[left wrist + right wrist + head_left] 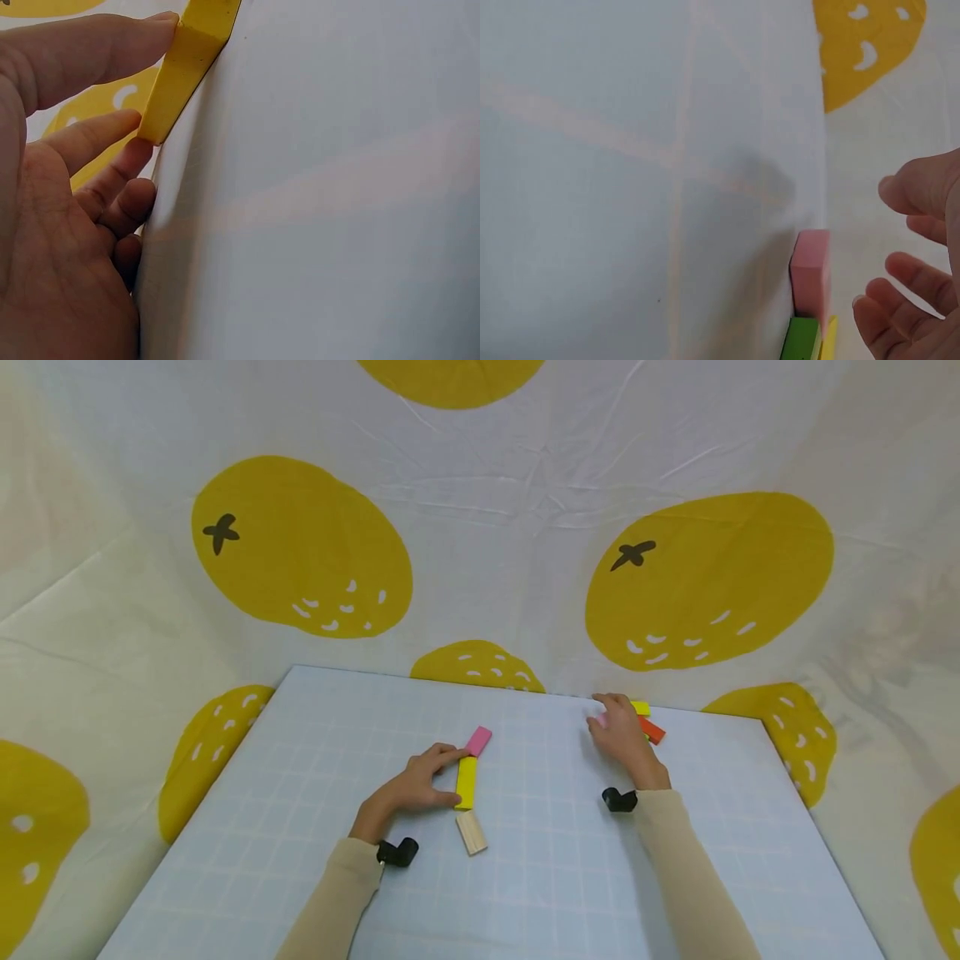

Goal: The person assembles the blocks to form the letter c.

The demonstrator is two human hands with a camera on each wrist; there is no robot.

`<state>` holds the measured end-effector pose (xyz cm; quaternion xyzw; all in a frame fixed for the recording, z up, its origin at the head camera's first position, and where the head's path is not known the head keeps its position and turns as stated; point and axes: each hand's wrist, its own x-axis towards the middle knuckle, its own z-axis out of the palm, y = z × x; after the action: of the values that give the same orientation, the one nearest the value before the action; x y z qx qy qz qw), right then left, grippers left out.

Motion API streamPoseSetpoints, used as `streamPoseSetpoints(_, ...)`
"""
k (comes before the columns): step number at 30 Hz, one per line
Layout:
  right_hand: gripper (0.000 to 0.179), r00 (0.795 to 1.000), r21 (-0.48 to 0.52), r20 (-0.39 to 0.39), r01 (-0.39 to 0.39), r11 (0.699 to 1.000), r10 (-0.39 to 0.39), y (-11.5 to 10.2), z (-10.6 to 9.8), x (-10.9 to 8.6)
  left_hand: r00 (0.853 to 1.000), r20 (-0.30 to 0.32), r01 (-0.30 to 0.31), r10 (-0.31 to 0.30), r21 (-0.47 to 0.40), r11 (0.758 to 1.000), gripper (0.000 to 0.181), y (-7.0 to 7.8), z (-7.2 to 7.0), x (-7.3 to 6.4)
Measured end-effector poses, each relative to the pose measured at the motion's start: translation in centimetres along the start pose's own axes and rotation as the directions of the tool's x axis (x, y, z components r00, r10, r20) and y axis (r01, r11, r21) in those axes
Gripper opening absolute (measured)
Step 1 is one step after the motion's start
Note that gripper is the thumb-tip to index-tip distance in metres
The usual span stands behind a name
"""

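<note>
On the pale blue gridded board (300,827), my left hand (448,777) pinches a yellow block (466,782) lying flat, index finger at its far end and thumb near its close end. The left wrist view shows that yellow block (191,64) between two fingertips (112,45). A pink block (477,741) lies just beyond it and a plain wooden block (471,832) just before it. At the board's far edge my right hand (606,720) hovers with loosely curled fingers (919,187) beside a pink block (810,266) and a green block (802,339), touching neither.
More blocks lie by the right hand: a yellow one (640,707) and an orange one (651,730). A white cloth with large yellow fruit prints (300,547) lies under the board and rises behind it. Small black wrist cameras (397,852) sit on both wrists.
</note>
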<state>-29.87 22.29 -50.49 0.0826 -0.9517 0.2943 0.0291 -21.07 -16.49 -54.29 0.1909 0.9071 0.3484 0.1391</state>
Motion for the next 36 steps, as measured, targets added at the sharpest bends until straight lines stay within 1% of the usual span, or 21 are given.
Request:
streamPoseSetpoints(6,0.05,1.0,0.026,-0.007,0.002,1.0,-0.002,0.9,-0.3,-0.5,1.0,0.003,-0.005,0.005,-0.001,1.0,0.076,0.0,-0.1,0.0)
streamPoseSetpoints(13,0.05,1.0,0.014,-0.013,0.013,1.0,-0.013,1.7,0.0,-0.3,1.0,0.003,0.015,-0.015,-0.009,1.0,0.076,0.1,-0.1,-0.2)
streamPoseSetpoints(20,0.051,1.0,0.016,0.007,-0.018,1.0,0.018,1.8,-0.2,-0.5,1.0,0.0,-0.001,0.001,-0.012,1.0,0.077,0.2,-0.2,-0.1)
streamPoseSetpoints(26,0.051,1.0,0.017,-0.008,-0.007,1.0,0.008,2.1,-0.4,-0.6,1.0,0.001,0.005,-0.005,-0.012,1.0,0.077,0.3,-0.1,-0.1)
streamPoseSetpoints(28,0.053,1.0,0.024,-0.001,-0.018,1.0,0.018,2.2,-0.4,-0.6,1.0,-0.007,0.001,-0.001,-0.014,1.0,0.077,0.3,-0.1,-0.1)
streamPoseSetpoints(30,0.055,0.999,0.026,0.015,-0.036,0.999,0.036,2.3,-0.4,-0.6,1.0,-0.009,0.01,-0.01,-0.014,1.0,0.076,0.4,-0.1,-0.1)
streamPoseSetpoints(36,0.064,0.992,0.021,0.076,-0.102,0.995,0.1,2.8,-0.6,-0.7,1.0,-0.002,0.031,-0.031,-0.019,0.999,0.077,0.6,-0.1,-0.1)
